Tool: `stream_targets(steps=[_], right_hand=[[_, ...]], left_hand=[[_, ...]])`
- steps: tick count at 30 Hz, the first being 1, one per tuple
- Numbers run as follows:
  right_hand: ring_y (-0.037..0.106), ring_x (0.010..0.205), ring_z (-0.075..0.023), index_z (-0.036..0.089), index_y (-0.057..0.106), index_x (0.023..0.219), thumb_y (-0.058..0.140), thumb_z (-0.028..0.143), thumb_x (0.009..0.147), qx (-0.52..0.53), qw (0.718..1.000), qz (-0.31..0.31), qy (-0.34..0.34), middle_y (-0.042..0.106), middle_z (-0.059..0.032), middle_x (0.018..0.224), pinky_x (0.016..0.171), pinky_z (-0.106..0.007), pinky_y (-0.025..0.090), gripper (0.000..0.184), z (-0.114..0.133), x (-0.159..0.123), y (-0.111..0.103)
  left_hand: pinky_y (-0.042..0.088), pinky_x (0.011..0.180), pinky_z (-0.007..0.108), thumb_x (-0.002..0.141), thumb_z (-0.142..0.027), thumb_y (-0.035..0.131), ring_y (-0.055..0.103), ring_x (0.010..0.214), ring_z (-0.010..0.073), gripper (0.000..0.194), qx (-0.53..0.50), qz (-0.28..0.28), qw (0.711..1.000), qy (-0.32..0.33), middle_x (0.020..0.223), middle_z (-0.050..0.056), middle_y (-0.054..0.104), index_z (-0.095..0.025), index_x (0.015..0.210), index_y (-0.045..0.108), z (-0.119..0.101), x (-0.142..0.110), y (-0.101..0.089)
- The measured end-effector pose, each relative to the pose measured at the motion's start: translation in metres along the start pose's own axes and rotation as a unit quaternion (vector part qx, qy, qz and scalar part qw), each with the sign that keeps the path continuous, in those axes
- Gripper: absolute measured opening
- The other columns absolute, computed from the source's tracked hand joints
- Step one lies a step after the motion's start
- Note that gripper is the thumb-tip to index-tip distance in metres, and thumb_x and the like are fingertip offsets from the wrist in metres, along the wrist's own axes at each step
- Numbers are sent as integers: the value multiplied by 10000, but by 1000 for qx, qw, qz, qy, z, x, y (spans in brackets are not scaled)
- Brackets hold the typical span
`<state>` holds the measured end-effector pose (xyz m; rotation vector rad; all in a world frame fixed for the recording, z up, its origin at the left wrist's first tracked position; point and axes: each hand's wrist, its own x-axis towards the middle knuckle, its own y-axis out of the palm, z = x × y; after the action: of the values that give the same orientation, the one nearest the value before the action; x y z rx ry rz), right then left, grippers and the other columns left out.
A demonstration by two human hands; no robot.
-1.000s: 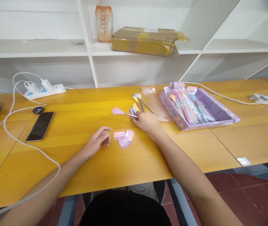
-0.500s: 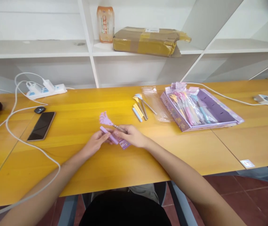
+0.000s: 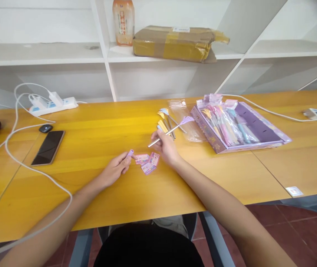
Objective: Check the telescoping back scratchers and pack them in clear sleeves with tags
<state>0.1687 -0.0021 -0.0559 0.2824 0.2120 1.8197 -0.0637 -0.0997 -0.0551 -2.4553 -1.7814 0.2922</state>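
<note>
My left hand [image 3: 119, 167] is closed round a purple handle sleeve [image 3: 130, 152], whose end sticks up past the fingers. My right hand [image 3: 166, 146] grips the metal rod of a back scratcher [image 3: 175, 128]; its purple hand-shaped head points to the far right, its bare rod end to the left. Between the hands lie several small printed cards [image 3: 148, 163], pink and purple. Just beyond my right hand are yellow and blue back scratcher rods [image 3: 164, 115] and loose yellow handle sleeves [image 3: 162, 125], partly covered by the hand. A clear plastic bag [image 3: 190, 129] lies beside them.
At the right stands a purple display box [image 3: 269, 129] with several bagged back scratchers [image 3: 225, 124]. A phone [image 3: 48, 147], a small black object [image 3: 46, 128], a power strip [image 3: 54, 106] and a white cable [image 3: 40, 174] are at left. A taped carton [image 3: 172, 44] sits on the shelf.
The purple back scratcher rod and sleeve, close together before, are now apart. My right hand moved right and away with the rod, its head turned to the right. The cards are uncovered.
</note>
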Motion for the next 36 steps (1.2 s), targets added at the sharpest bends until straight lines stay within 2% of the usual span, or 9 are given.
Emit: stream_targets(steps=[2,6,11,14,20,29,36], right_hand=[[226,478,-88,221,616,808,759,716,871,5,1000,17,9,302,86,567,461,-242,183,519,4,-3,1],[316,450,-79,217,584,800,774,691,870,-41,996,74,12,441,73,547,438,-230,196,516,7,-10,6],[413,439,-81,209,608,829,730,728,876,-67,989,126,26,605,38,610,410,-221,280,535,7,-13,9],[420,435,-78,206,611,827,739,726,876,-71,987,145,22,602,46,604,404,-215,303,537,7,-14,10],[412,404,-93,210,611,856,734,732,885,-96,981,166,27,499,86,500,394,-220,328,537,7,-17,9],[495,452,-102,219,547,818,752,699,896,-110,976,185,22,579,60,554,433,-222,377,528,7,-18,8],[518,475,-97,216,535,812,772,658,905,-89,974,207,29,608,54,587,460,-218,407,510,7,-19,11]], left_hand=[[366,633,278,1098,-607,427,395,616,124,452,14,5,1000,-1,730,-52,438,-198,1021,602,-1,-1,1],[371,636,267,1091,-601,457,420,650,127,463,54,19,998,10,744,-39,464,-208,860,534,-4,-1,1],[384,646,266,1078,-589,486,469,685,151,433,95,30,995,14,728,-29,508,-197,974,638,-8,-2,1],[388,651,266,1081,-568,485,483,695,154,427,100,29,994,14,731,-24,521,-190,995,664,-10,-2,1],[392,669,268,1082,-544,482,480,697,152,412,112,28,993,15,731,-28,518,-188,967,655,-11,-2,1],[409,709,280,1084,-501,465,508,738,158,389,146,22,988,36,803,-8,575,-191,928,640,-10,1,1],[406,714,284,1069,-473,473,489,715,158,363,157,22,987,37,759,-25,530,-201,856,584,-8,1,2]])
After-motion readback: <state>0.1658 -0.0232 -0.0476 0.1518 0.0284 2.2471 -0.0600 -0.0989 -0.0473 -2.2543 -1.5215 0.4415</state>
